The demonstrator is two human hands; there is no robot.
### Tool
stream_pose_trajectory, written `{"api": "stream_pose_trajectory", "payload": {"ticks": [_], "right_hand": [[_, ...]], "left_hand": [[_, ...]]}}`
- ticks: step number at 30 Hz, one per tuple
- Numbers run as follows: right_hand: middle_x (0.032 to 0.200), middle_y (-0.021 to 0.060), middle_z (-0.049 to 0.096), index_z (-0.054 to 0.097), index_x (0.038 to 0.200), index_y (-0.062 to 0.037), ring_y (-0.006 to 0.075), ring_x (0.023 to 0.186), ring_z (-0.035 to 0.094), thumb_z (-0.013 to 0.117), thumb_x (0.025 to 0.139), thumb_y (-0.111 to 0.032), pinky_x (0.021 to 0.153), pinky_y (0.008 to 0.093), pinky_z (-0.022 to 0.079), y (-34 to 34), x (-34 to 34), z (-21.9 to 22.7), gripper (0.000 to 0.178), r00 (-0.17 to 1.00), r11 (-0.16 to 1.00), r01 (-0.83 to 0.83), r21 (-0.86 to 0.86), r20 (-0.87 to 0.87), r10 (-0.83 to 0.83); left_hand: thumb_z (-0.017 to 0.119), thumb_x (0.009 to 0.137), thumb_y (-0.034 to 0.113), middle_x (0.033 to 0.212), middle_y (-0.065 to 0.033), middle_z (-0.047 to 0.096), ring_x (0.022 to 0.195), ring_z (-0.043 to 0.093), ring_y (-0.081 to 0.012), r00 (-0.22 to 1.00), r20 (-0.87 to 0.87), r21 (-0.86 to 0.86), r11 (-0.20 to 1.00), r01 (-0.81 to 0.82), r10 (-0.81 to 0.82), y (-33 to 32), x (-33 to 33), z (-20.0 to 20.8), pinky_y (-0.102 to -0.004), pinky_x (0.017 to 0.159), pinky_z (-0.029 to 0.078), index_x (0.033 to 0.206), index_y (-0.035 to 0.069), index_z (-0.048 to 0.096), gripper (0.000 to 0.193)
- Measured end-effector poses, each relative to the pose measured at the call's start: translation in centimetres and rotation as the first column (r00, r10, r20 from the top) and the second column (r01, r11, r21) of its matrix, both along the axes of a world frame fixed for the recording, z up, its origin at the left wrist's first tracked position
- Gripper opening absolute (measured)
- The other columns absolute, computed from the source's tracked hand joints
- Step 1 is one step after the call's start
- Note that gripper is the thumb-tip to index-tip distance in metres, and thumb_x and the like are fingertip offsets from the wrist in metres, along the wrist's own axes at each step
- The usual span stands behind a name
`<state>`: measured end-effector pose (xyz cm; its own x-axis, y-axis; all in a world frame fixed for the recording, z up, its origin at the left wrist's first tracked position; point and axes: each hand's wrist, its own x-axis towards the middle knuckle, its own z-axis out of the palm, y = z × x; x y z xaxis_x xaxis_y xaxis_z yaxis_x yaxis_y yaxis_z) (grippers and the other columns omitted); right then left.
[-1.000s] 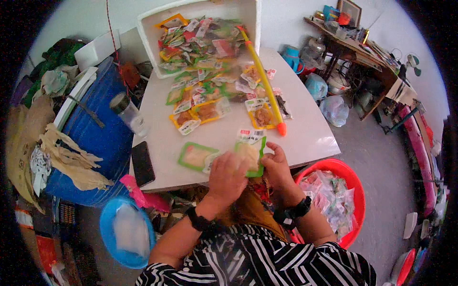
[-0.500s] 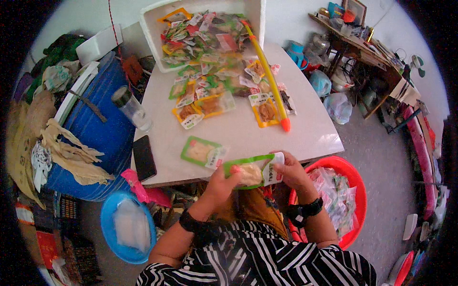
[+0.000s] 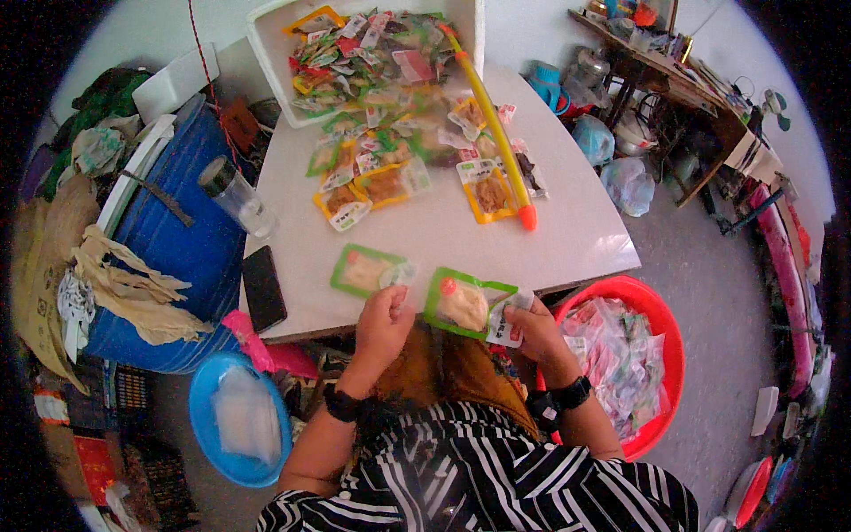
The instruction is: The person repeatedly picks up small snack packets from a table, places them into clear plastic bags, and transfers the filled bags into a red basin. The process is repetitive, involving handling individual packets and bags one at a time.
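Note:
My right hand pinches the white end of a green-edged clear food packet with a pale piece of food inside, held up at the table's near edge. My left hand is closed at the right end of a second green-edged packet, which lies on the table; its fingertips cover that corner. Beyond them, several yellow-edged packets lie in a loose heap. A yellow stick with orange ends slants from the foam box over the packets at right.
A black phone and a clear jar are at the table's left edge. Below sit a blue basin with clear bags and a red tub full of packets. A blue barrel stands at left.
My left hand has let go of the held packet and moved left to the packet on the table. The right hand keeps its packet, now tilted down to the right.

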<state>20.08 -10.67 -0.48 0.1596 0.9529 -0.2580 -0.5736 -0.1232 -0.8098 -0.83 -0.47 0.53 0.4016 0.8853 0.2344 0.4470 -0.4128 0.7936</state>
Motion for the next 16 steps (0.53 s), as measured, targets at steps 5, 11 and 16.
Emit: {"api": "stream_pose_trajectory", "payload": {"ticks": [5, 11, 16], "right_hand": [[0.086, 0.0061, 0.054, 0.046, 0.099, -0.0014, 0.0161, 0.071, 0.054, 0.043, 0.077, -0.006, 0.063, 0.0274, 0.046, 0.6, 0.0, -1.6, 0.023, 0.987, 0.996, 0.087, -0.009, -0.133, -0.087], [0.091, 0.009, 0.052, 0.042, 0.101, -0.0013, 0.0206, 0.08, 0.054, 0.04, 0.078, -0.003, 0.071, 0.0354, 0.046, 1.3, -1.3, -2.2, 0.023, 0.971, 0.988, 0.156, -0.009, -0.181, -0.155], [0.094, 0.0096, 0.051, 0.042, 0.103, -0.0028, 0.023, 0.084, 0.053, 0.045, 0.077, -0.005, 0.072, 0.0368, 0.046, 2.1, -1.7, -5.8, 0.026, 0.985, 0.998, 0.065, -0.001, -0.157, -0.065]], "left_hand": [[0.052, 0.069, 0.02, 0.081, -0.0145, 0.05, 0.071, 0.051, -0.0289, 0.894, -0.436, 0.27, 0.963, 0.017, 0.107, -0.5, 0.4, -0.3, -0.0361, 0.059, 0.043, 0.1, 0.008, 0.049, 0.034], [0.049, 0.072, 0.018, 0.072, -0.0146, 0.05, 0.068, 0.049, -0.0321, 0.867, -0.485, 0.223, 0.975, 0.003, 0.109, 0.7, -0.1, -1.9, -0.0417, 0.058, 0.041, 0.084, 0.007, 0.051, 0.017], [0.047, 0.073, 0.019, 0.071, -0.0155, 0.051, 0.066, 0.049, -0.0341, 0.946, -0.309, 0.135, 0.989, -0.057, 0.097, 0.9, 0.0, -1.3, -0.0428, 0.058, 0.041, 0.074, 0.006, 0.05, 0.014]]}}
